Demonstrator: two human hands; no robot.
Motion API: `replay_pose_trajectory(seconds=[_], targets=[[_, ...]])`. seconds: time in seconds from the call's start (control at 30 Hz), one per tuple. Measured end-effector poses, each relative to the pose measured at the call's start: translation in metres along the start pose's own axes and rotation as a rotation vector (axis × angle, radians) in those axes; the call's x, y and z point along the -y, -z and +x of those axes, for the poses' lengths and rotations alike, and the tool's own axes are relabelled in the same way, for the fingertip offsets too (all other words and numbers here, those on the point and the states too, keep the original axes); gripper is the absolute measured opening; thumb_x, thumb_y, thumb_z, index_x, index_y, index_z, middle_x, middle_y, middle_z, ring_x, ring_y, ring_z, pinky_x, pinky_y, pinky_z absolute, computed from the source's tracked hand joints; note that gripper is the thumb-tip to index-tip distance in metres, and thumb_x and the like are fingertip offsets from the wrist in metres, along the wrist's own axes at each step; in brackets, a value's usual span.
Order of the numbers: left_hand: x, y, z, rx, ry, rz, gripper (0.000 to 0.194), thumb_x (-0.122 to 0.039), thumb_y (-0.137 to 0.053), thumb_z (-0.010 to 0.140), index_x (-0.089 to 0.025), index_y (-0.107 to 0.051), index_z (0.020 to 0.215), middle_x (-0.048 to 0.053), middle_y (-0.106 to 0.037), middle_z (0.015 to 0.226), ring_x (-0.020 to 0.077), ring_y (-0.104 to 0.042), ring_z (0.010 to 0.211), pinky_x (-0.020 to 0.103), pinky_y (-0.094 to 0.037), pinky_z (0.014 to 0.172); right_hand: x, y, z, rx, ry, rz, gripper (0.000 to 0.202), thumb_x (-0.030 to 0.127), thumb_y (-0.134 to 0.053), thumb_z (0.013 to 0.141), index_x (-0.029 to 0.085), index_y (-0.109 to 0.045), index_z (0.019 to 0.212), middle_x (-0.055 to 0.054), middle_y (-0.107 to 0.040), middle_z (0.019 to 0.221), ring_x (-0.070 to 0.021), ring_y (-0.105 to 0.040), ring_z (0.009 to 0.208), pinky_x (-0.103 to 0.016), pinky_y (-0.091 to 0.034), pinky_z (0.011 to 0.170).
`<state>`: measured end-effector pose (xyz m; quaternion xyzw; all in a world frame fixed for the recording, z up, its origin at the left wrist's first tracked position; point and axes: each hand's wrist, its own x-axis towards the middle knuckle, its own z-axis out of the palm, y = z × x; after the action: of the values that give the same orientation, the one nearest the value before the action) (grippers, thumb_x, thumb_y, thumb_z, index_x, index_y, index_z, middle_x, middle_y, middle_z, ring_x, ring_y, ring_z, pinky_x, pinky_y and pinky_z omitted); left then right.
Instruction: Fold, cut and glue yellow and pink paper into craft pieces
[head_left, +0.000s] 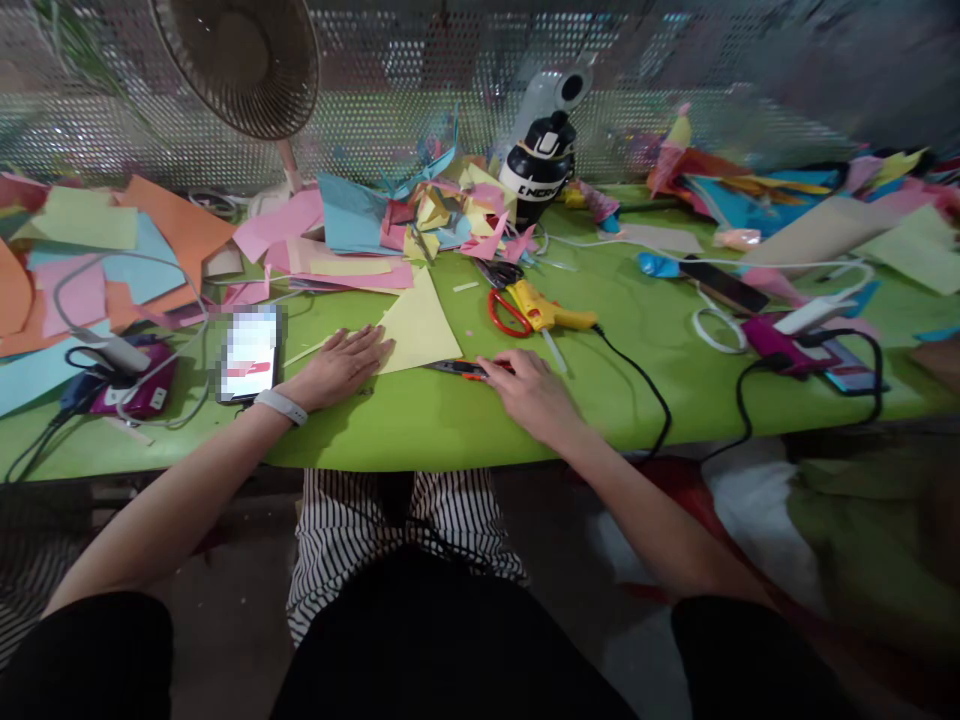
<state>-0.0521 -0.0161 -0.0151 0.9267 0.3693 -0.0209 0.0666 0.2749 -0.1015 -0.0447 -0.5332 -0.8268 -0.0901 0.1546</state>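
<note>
My left hand [349,362] lies flat, fingers stretched out, at the left side of a folded pale-yellow sheet of paper [421,325]. The paper forms a triangle with its point toward the back. At its lower right corner is a slim orange-and-black tool [469,369] with a narrow dark tip; whether it is a knife or scissors I cannot make out. My right hand [529,392] has its fingers closed over the tool's handle end. Behind that hand lie a yellow glue gun [553,310] and red-handled scissors [510,314].
Left of my left hand rests a lit phone [250,355]. Purple power strips [146,380] with cables stand at both sides. Coloured paper [356,215] is heaped along the back, near a black bottle [538,175] and a fan [238,60]. The glue gun's black cord [645,378] runs over the front edge.
</note>
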Motion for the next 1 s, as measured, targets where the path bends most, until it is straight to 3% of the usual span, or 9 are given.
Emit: replay_pose_trajectory(seconds=[0.2, 0.43, 0.73, 1.0], targets=[[-0.001, -0.004, 0.002, -0.002, 0.010, 0.021, 0.053, -0.037, -0.019, 0.106, -0.021, -0.026, 0.157, 0.008, -0.021, 0.165, 0.0210, -0.016, 0.153, 0.043, -0.011, 0.123, 0.012, -0.001, 0.013, 0.008, 0.026, 0.007, 0.034, 0.022, -0.044, 0.100, 0.017, -0.067, 0.126, -0.015, -0.062, 0.104, -0.0267, -0.054, 0.095, -0.039, -0.047, 0.078], [-0.002, 0.000, 0.001, 0.018, 0.006, 0.030, 0.053, -0.035, -0.018, 0.106, -0.021, -0.025, 0.157, 0.008, -0.020, 0.165, 0.0218, -0.015, 0.153, 0.044, -0.011, 0.123, 0.006, 0.003, 0.005, 0.003, 0.057, 0.062, 0.034, 0.025, -0.044, 0.101, 0.018, -0.067, 0.124, -0.014, -0.060, 0.101, -0.0256, -0.054, 0.095, -0.038, -0.048, 0.078], [-0.002, -0.003, 0.001, -0.001, 0.002, 0.026, 0.053, -0.037, -0.019, 0.106, -0.022, -0.025, 0.157, 0.009, -0.021, 0.164, 0.0232, -0.018, 0.152, 0.046, -0.013, 0.123, 0.024, 0.000, 0.017, 0.018, 0.076, 0.027, 0.034, 0.021, -0.044, 0.100, 0.015, -0.066, 0.126, -0.016, -0.062, 0.104, -0.0265, -0.053, 0.095, -0.039, -0.047, 0.077], [-0.003, -0.002, 0.000, -0.020, -0.006, 0.015, 0.053, -0.034, -0.020, 0.106, -0.020, -0.028, 0.156, 0.010, -0.024, 0.164, 0.0251, -0.019, 0.152, 0.048, -0.015, 0.122, 0.021, 0.001, 0.012, 0.003, 0.079, 0.064, 0.035, 0.023, -0.042, 0.101, 0.015, -0.067, 0.125, -0.015, -0.062, 0.102, -0.0263, -0.055, 0.094, -0.039, -0.049, 0.078]])
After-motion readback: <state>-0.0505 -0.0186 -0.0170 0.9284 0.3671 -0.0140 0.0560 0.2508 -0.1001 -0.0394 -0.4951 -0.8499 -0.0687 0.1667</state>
